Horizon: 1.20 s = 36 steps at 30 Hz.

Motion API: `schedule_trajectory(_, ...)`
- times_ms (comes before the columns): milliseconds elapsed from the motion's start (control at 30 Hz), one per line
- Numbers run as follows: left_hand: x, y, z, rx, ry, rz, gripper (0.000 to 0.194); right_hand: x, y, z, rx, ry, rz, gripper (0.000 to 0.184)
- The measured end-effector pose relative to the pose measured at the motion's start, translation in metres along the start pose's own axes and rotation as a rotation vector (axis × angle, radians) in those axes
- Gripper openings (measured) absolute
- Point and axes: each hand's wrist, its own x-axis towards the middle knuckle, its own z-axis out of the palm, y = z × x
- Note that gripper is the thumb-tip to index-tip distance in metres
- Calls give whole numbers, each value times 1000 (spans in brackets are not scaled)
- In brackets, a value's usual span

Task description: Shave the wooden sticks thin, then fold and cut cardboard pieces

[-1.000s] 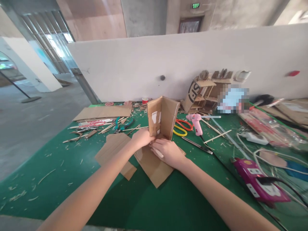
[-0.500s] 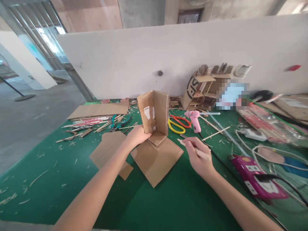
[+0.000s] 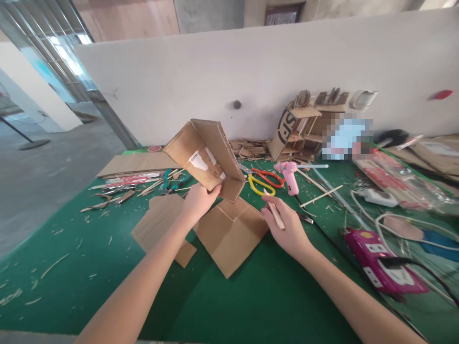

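Observation:
My left hand (image 3: 201,201) grips the lower edge of a folded cardboard corner piece (image 3: 206,155), which is tilted to the left and raised off the table. White label scraps show on its inner wall. Beneath it lies a flat cardboard sheet (image 3: 229,243) with pale lines marked near its top corner. A white pen-like stick (image 3: 275,216) is held in my right hand (image 3: 287,227), its tip pointing up and away, just over the sheet's right corner. Another cardboard piece (image 3: 161,220) lies under my left forearm.
Scissors with red and yellow handles (image 3: 263,184) and a pink glue gun (image 3: 289,174) lie behind my right hand. A purple power strip (image 3: 383,263) sits at right. A small cardboard shelf (image 3: 287,136) stands at the back, and pliers (image 3: 167,184) lie at left.
The cardboard corner piece has been lifted off the sheet and tipped left, uncovering the marked lines. My right hand has moved left towards the sheet, with the stick turned more upright.

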Motion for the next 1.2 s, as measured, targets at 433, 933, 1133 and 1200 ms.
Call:
schedule_trajectory(433,8,-16,-9,116,132,0,43,-3,-4,-2,-205,-254,-126,38)
schedule_trajectory(933,-11,-35,-53,94,-21,-198,36,-12,-21,-5,-613,-346,-169,52)
schedule_trajectory(1133,-13,-39,-44,-45,-95,-5,41,-15,-21,-4,-684,-300,-143,48)
schedule_trajectory(1200,-15,-36,-38,-41,-89,16,39,-15,-20,-3,-673,-301,-143,50)
